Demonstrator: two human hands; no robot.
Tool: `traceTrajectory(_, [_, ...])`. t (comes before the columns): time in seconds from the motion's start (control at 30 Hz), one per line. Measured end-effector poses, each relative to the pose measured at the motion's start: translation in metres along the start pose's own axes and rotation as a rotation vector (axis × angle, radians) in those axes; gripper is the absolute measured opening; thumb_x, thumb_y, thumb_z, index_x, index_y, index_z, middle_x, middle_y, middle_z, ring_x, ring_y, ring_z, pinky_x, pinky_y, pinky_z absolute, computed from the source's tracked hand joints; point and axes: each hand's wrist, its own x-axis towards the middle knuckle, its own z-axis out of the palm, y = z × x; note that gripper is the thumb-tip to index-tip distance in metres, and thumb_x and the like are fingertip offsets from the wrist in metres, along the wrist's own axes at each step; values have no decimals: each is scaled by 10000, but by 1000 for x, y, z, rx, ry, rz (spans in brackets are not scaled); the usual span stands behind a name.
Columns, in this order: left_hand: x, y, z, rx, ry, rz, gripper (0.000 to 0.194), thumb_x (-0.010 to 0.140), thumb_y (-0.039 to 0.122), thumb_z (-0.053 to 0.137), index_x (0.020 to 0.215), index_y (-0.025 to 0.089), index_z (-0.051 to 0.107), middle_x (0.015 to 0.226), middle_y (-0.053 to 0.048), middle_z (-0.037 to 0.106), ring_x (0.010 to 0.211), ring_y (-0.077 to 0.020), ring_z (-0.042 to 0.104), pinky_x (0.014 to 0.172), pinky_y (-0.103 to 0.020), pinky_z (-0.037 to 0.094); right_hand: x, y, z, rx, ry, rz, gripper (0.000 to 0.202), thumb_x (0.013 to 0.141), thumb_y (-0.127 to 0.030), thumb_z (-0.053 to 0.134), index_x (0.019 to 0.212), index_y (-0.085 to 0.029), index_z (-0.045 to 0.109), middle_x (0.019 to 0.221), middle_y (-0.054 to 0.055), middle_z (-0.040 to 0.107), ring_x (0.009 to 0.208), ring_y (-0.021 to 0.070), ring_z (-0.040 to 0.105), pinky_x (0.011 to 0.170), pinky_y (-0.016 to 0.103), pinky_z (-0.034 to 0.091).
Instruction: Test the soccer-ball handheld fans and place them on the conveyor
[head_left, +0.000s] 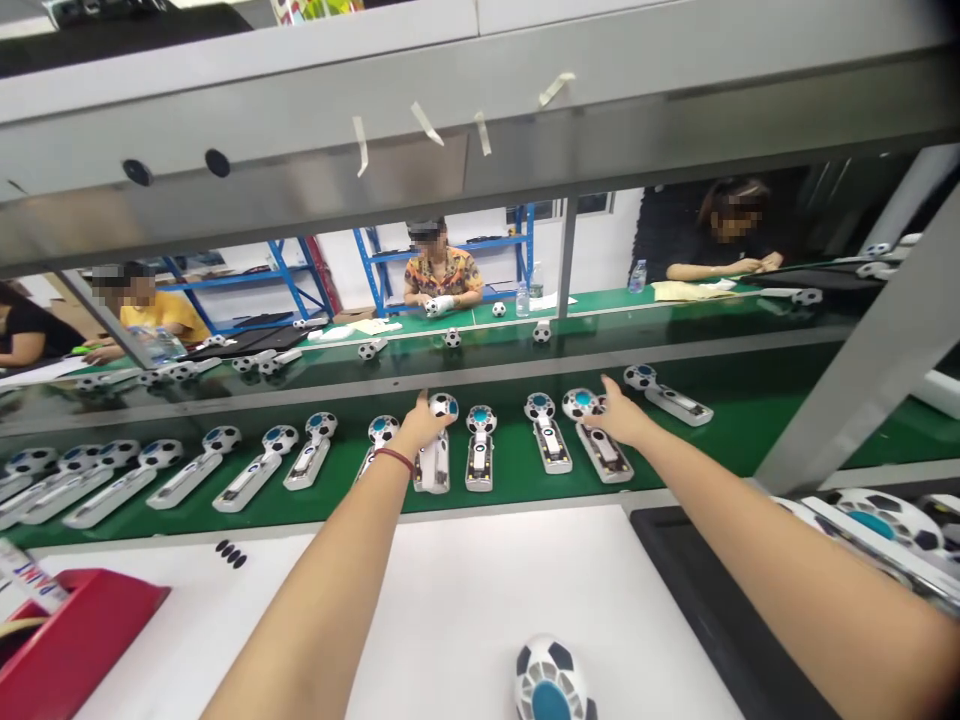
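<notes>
My left hand (424, 428) reaches forward over a green surface, its fingers closed round the ball end of a soccer-ball-headed white handheld device (433, 470). A similar device (609, 455) lies under my right hand (621, 415), which grips its ball head from the right side. Both handles rest on the green surface and show an uncovered inside. Between my hands lie two more such devices, one (480, 450) nearer the left and one (548, 432) nearer the right. The fingertips of both hands are partly hidden behind the ball heads.
More devices (255, 468) line the green belt (397, 395) leftward; another (671, 395) lies right. On the white worktop (480, 580) are a ball-headed piece (551, 680), black ovals (231, 554) and a red bin (90, 630). A black tray (675, 570) sits right. Co-workers (442, 270) sit opposite.
</notes>
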Motion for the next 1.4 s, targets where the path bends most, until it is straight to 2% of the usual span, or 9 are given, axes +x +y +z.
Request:
traceTrajectory(0.17, [-10, 11, 59, 232, -128, 36, 298, 838, 281, 539, 1104, 147, 530, 1202, -99, 505, 1078, -245, 495, 900, -474, 415, 7, -3, 46, -3, -39, -70, 535, 701, -294, 636, 1180, -122, 473, 1099, 179, 569, 1040, 298, 532, 889, 377, 379])
traceTrajectory(0.37, [-6, 26, 116, 266, -213, -165, 301, 837, 303, 547, 1102, 163, 529, 1119, -88, 545, 968, -214, 555, 801, -400, 483, -4, -4, 74, 105, -43, -31, 663, 668, -297, 636, 1244, -84, 387, 781, 87, 625, 853, 245, 596, 815, 392, 410])
traceTrajectory(0.5, [-17, 26, 108, 117, -161, -171, 402, 824, 307, 555, 1179, 142, 462, 1053, -95, 572, 881, -207, 582, 770, -403, 485, -14, -1, 61, 208, -22, -94, 739, 672, -269, 599, 1332, -149, 289, 921, 102, 614, 931, 251, 582, 859, 410, 399])
traceTrajectory(0.67, [-65, 37, 80, -122, -68, 77, 755, 750, 220, 566, 1384, 163, 162, 987, -92, 603, 827, -202, 594, 771, -311, 443, -38, -10, 30, 338, 38, -200, 803, 701, -254, 531, 1402, -243, 139, 1336, 103, 370, 1220, 240, 387, 997, 411, 309])
traceTrajectory(0.8, [-106, 54, 47, -294, 22, 236, 766, 714, 191, 556, 1394, 260, 210, 1099, -77, 577, 905, -233, 568, 856, -356, 394, -73, -28, 3, 426, 59, -293, 775, 729, -205, 460, 1414, -295, 110, 1392, 36, 308, 1315, 213, 251, 1070, 403, 184])
traceTrajectory(0.97, [-149, 54, 18, -562, 116, 208, 781, 656, 171, 653, 1347, 326, 325, 1305, -30, 468, 1198, -246, 414, 1003, -331, 293, -127, -46, -11, 413, 45, -386, 870, 694, -157, 511, 1418, -311, 55, 1427, 35, 249, 1324, 225, 231, 1075, 375, 197])
traceTrajectory(1.13, [-170, 33, 11, -1051, -104, 54, 932, 687, 307, 680, 1391, 389, 75, 1286, -29, 500, 1165, -220, 468, 921, -308, 392, -162, -48, -7, 579, -109, -295, 1000, 738, -277, 602, 1388, -310, -157, 1387, 89, 321, 1253, 222, 368, 1046, 416, 257])
traceTrajectory(1.2, [-169, 21, 11, -1114, -84, -36, 990, 625, 321, 734, 1390, 364, 107, 1261, -46, 516, 1123, -231, 502, 874, -299, 427, -164, -44, 1, 679, -101, -246, 1074, 696, -292, 661, 1380, -308, -167, 1373, 98, 342, 1243, 222, 381, 1040, 427, 265])
traceTrajectory(1.4, [-157, -23, 37, -989, 140, -119, 623, 561, 272, 775, 1093, 251, 454, 1036, -26, 589, 955, -193, 573, 813, -272, 444, -150, -16, 44, 833, 19, -135, 917, 509, -295, 786, 1271, -233, 280, 1162, 107, 539, 1040, 253, 538, 932, 412, 405])
